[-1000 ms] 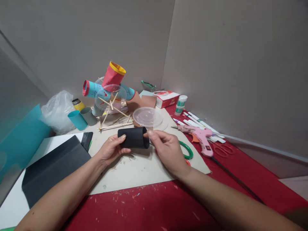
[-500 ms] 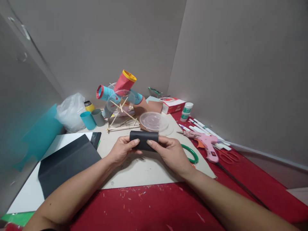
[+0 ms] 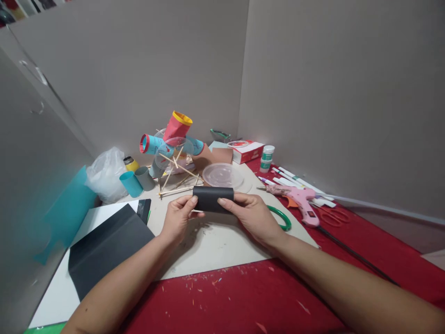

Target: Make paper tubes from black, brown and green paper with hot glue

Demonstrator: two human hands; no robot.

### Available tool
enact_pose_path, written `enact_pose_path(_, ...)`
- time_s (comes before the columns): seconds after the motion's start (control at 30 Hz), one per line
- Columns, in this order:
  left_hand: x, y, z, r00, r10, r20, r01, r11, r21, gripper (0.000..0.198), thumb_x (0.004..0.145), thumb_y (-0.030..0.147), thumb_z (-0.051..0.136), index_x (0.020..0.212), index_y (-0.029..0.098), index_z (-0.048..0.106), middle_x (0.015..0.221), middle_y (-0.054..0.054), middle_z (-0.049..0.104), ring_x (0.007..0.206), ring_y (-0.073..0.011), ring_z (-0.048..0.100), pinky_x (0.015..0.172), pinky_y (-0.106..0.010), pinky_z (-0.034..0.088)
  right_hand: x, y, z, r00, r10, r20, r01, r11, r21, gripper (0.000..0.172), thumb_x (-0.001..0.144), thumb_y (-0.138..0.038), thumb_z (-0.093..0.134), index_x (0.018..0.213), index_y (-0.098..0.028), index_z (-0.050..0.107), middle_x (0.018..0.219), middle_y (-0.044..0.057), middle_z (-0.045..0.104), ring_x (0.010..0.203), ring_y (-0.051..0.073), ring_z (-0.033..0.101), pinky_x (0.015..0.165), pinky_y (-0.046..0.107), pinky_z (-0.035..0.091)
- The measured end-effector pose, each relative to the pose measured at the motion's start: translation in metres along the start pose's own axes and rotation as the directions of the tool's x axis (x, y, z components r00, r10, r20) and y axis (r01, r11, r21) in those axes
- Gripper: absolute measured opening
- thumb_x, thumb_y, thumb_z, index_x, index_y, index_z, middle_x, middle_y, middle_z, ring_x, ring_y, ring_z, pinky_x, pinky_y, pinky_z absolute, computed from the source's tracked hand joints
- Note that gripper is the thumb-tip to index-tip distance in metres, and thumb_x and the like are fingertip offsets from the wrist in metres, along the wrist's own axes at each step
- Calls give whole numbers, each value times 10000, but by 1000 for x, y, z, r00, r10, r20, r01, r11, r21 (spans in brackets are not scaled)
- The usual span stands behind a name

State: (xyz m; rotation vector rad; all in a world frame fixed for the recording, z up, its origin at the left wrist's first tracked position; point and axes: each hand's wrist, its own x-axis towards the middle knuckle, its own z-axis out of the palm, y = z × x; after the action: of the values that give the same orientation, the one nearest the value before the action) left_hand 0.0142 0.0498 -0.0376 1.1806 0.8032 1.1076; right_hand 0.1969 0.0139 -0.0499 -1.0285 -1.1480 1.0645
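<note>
Between my two hands is a short roll of black paper (image 3: 212, 199), held level above the pale board (image 3: 222, 246). My left hand (image 3: 179, 215) is closed on its left end, thumb in front. On the right end, my right hand (image 3: 253, 215) grips with the thumb across the front and the fingers behind. Just beyond the roll stands a frame of thin wooden sticks (image 3: 179, 174) with clear discs, carrying red and blue paper tubes (image 3: 177, 127). A clear plastic lid (image 3: 222, 175) lies behind the roll.
A pink glue gun (image 3: 301, 197) lies at the right with its black cord trailing, near green-handled scissors (image 3: 281, 218) and several white markers (image 3: 292, 176). At the left are black paper (image 3: 107, 246), a blue tube (image 3: 131, 184), a grey tube (image 3: 144, 178) and a plastic bag (image 3: 106, 176).
The view has shifted a little. Both hands still hold the black roll, which appears slightly further right and higher, with its front face showing flatter.
</note>
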Motion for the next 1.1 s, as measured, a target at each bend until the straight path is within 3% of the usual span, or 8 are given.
enact_pose_path(0.2, -5, 3, 1, 993, 120, 13, -121, 990, 77, 209, 809, 368, 706, 904, 192, 766, 860, -21, 686, 765, -130, 613, 635, -252, 592, 1, -4, 0, 998, 24, 55, -28, 997, 71, 317, 748, -430, 731, 960, -201, 786, 842, 43, 756, 839, 225, 650, 833, 388, 489)
enact_pose_path(0.53, -8, 6, 7, 999, 43, 29, -46, 995, 88, 257, 773, 343, 746, 962, 170, 763, 878, -56, 704, 788, -163, 632, 580, -238, 580, -4, -8, 5, 994, -92, 67, 90, 995, 31, 273, 759, -412, 704, 892, -191, 793, 914, 58, 735, 917, 247, 621, 878, 394, 453)
enact_pose_path(0.7, -11, 18, 7, 997, 70, 23, -74, 967, 242, 267, 757, 388, 749, 904, 167, 778, 824, -47, 711, 732, -167, 618, 641, -294, 575, -7, -13, 6, 990, -121, 75, 119, 993, 25, 238, 762, -406, 689, 810, -191, 778, 879, 54, 718, 882, 235, 621, 841, 378, 466)
enact_pose_path(0.87, -20, 54, 5, 981, 176, 87, -193, 783, 591, 239, 798, 381, 704, 704, 167, 751, 623, -2, 624, 597, -132, 524, 581, -238, 451, -4, -15, 2, 993, -114, 21, 114, 993, 6, 286, 796, -449, 654, 733, -181, 732, 730, 19, 667, 724, 188, 567, 693, 311, 450)
enact_pose_path(1.0, -29, 74, 6, 958, 86, 272, -270, 581, 767, 252, 847, 336, 634, 682, 173, 731, 569, 10, 580, 551, -128, 452, 534, -229, 355, 1, -11, -2, 995, -96, -27, 96, 995, -6, 341, 838, -474, 592, 740, -169, 709, 660, 5, 604, 660, 163, 490, 630, 288, 392)
enact_pose_path(1.1, -30, 76, 7, 943, 36, 331, -313, 433, 845, 255, 869, 298, 583, 723, 161, 741, 566, 7, 571, 540, -127, 434, 529, -228, 324, 4, -7, -3, 998, -56, -22, 56, 998, -3, 325, 834, -459, 596, 729, -168, 698, 661, 3, 579, 674, 161, 471, 629, 283, 365)
